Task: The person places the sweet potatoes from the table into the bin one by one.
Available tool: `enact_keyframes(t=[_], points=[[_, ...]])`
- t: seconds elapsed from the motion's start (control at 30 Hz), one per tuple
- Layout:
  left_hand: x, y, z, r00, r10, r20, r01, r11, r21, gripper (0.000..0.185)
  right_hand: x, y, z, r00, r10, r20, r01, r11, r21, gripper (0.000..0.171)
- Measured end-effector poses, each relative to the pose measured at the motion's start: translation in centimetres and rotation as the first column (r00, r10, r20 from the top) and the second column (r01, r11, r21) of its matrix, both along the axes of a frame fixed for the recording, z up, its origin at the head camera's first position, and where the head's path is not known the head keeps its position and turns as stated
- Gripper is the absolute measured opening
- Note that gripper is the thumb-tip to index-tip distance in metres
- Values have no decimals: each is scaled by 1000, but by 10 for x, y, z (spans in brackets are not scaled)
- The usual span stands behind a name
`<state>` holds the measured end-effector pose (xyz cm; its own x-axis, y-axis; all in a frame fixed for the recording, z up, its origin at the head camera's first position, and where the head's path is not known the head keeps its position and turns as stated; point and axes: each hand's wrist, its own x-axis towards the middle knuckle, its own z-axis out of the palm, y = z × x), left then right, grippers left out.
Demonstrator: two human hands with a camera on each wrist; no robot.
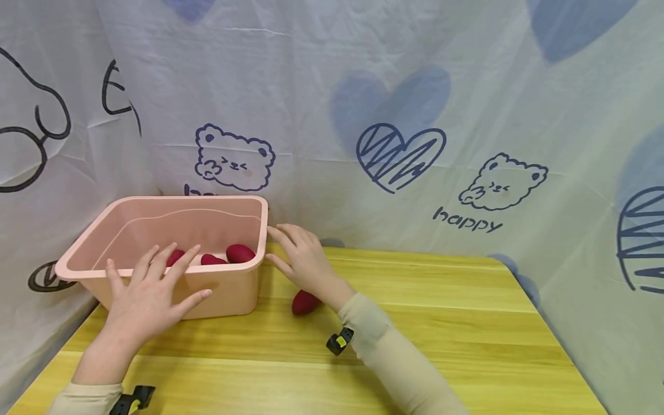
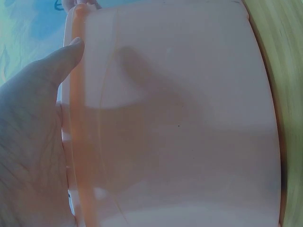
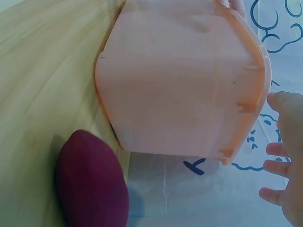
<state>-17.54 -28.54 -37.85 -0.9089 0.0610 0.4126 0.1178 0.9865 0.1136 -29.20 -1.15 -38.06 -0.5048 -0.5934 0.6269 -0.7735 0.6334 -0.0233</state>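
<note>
A pink plastic bin [image 1: 228,294] stands on the left of the table, with several dark red, sweet-potato-like tubers [image 1: 240,253] inside. My left hand [image 1: 147,300] is at its front rim, fingers spread and reaching over the edge, thumb extended; in the left wrist view the thumb [image 2: 68,56] lies by the rim. Beside the bin's right rim is my right hand [image 1: 306,259], its fingertips close to or touching the edge, with nothing held. Another sweet potato [image 1: 305,302] lies on the table below the right wrist, partly hidden in the head view; the right wrist view shows its tapered end [image 3: 92,184].
A wooden-patterned table [image 1: 441,334] extends to the right of the bin. White cloth [image 1: 311,190] printed with hearts and bears hangs behind and at both sides, close to the bin's back. Each wrist carries a small black camera [image 1: 339,341].
</note>
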Motion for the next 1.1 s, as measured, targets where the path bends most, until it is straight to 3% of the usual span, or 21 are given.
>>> enact_keyframes(t=[0.3, 0.6, 1.1], points=[[1, 1, 0, 1000, 5, 5, -5, 1000, -6, 84, 5, 17, -14, 999, -18, 34, 13, 990, 140, 56], [1, 1, 0, 1000, 2, -2, -2, 1000, -5, 84, 12, 32, -32, 991, -70, 114, 33, 955, 295, 60], [1, 1, 0, 1000, 6, -1, -6, 1000, -7, 84, 17, 46, -56, 957, -105, 272, 7, 940, 341, 66]])
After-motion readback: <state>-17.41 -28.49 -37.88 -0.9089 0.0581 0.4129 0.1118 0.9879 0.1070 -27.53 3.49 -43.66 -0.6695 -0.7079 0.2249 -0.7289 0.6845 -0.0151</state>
